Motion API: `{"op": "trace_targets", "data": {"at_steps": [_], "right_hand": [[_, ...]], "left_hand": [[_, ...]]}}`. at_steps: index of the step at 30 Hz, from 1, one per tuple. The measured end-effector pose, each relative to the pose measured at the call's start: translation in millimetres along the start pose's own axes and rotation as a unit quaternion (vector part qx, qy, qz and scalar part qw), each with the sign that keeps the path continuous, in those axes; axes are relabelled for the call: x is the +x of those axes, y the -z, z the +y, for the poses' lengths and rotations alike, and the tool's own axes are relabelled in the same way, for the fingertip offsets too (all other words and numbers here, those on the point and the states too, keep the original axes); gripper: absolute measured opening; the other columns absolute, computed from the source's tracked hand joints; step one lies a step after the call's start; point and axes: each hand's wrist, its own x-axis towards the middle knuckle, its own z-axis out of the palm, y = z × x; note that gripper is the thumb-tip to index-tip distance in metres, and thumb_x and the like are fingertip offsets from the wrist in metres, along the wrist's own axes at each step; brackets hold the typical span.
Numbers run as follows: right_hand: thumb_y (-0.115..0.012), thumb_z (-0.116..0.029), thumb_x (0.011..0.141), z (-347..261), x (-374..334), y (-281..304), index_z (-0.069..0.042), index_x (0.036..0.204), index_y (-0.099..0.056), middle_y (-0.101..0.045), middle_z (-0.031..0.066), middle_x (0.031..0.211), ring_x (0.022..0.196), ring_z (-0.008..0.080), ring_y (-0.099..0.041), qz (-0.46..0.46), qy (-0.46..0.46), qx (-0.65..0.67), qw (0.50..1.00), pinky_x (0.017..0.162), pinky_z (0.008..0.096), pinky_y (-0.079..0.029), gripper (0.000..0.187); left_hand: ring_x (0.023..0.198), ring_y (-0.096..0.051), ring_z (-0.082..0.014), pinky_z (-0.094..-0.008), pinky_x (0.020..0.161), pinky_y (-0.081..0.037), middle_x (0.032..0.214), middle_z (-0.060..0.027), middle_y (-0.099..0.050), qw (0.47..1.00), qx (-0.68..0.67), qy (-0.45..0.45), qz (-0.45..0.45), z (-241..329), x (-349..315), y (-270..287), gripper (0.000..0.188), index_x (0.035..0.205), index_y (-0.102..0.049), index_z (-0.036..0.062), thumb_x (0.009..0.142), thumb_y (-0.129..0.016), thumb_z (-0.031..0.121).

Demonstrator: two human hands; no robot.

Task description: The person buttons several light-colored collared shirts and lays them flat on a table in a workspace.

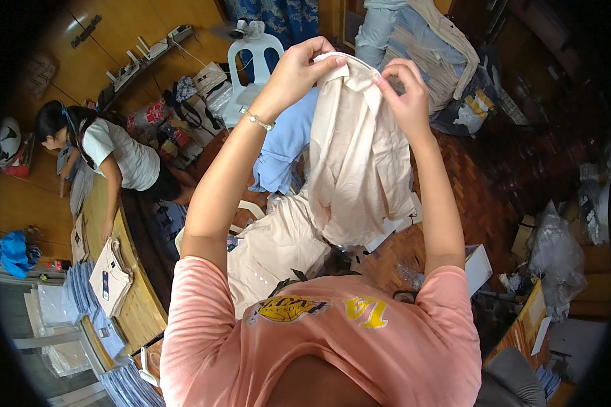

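A person holds up a cream garment [363, 163] with two hands. The left hand [297, 70] pinches its top edge, thumb and fingers clamped on the cloth. The right hand [409, 89] pinches the same edge a bit farther along, with its thumb and first finger closed on the cloth. The two hands are apart, and a strip of the edge runs between them. The rest of the garment hangs down below the fingers in long, soft folds. A thin bracelet [258, 121] is on the left wrist, just under the left fingers.

Below the fingers and a bit to the left, a big cream cloth [275, 247] lies in front of the person's pink shirt [332, 325]. Also below the left fingers is a heap of blue cloth [285, 146]. A white plastic chair [246, 95] stands to the left of the left fingers.

Well to the left of the fingers, a co-worker [129, 159] leans over a wooden table [144, 302]. On it are a folded cream garment [115, 278] with a dark tag and a stack of blue clothes [78, 279]. Up and to the right of the right fingers is a pile of pale clothes [417, 57].
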Motion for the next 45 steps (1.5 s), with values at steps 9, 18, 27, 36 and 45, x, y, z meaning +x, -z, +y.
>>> {"op": "trace_targets", "data": {"at_steps": [9, 18, 27, 36, 45], "right_hand": [[-0.059, -0.01, 0.078, 37.9, -60.4, -9.0, -0.005, 0.09, -0.048, -0.046, -0.0046, 0.066, 0.064, 0.002, -0.043, -0.199, -0.298, 0.373, 0.856, 0.06, 0.016, -0.034, 0.018], [-0.057, -0.012, 0.074, 59.3, -186.2, -43.5, -0.004, 0.08, -0.058, -0.056, 0.0071, 0.083, 0.083, 0.0258, -0.051, -0.251, -0.135, 0.043, 0.958, 0.078, 0.0344, -0.037, 0.01], [-0.061, -0.016, 0.071, 67.0, -257.8, -46.6, -0.004, 0.077, -0.059, -0.058, 0.0089, 0.077, 0.077, 0.0272, -0.053, -0.322, -0.185, 0.006, 0.928, 0.074, 0.0356, -0.039, 0.014], [-0.063, -0.013, 0.07, 55.8, -284.3, -50.3, -0.005, 0.077, -0.059, -0.059, 0.0059, 0.074, 0.072, 0.0222, -0.054, -0.337, -0.095, -0.021, 0.936, 0.074, 0.0337, -0.038, 0.012], [-0.06, -0.016, 0.072, 42.4, -301.1, -51.8, -0.008, 0.079, -0.058, -0.058, 0.004, 0.076, 0.075, 0.0205, -0.053, -0.391, -0.109, -0.002, 0.914, 0.077, 0.0331, -0.035, 0.01]], "left_hand": [[0.065, -0.044, -0.0016, -0.0163, 0.057, -0.036, 0.069, 0.0053, -0.053, 0.978, -0.087, 0.159, -0.1, -60.9, -42.7, -27.0, 0.017, 0.074, -0.057, 0.0044, 0.075, -0.065, 0.019], [0.064, -0.051, -0.0023, -0.0171, 0.055, -0.041, 0.069, 0.0005, -0.059, 0.926, -0.15, 0.322, -0.127, -148.6, -167.5, -78.5, 0.013, 0.081, -0.062, -0.0004, 0.072, -0.066, 0.008], [0.05, -0.053, -0.0131, -0.0238, 0.049, -0.042, 0.069, -0.0069, -0.062, 0.966, 0.033, 0.256, -0.019, -163.0, -225.7, -122.6, 0.017, 0.08, -0.066, 0.0059, 0.066, -0.07, 0.015], [0.07, -0.057, -0.0235, -0.0293, 0.062, -0.045, 0.076, -0.0068, -0.06, 0.974, 0.04, 0.223, -0.034, -166.9, -266.8, -130.9, 0.012, 0.07, -0.062, 0.0043, 0.062, -0.069, 0.009], [0.067, -0.057, -0.0217, -0.0295, 0.06, -0.045, 0.071, -0.0071, -0.06, 0.972, 0.065, 0.222, -0.047, -166.1, -293.7, -130.2, 0.015, 0.071, -0.063, 0.004, 0.062, -0.07, 0.013]]}}
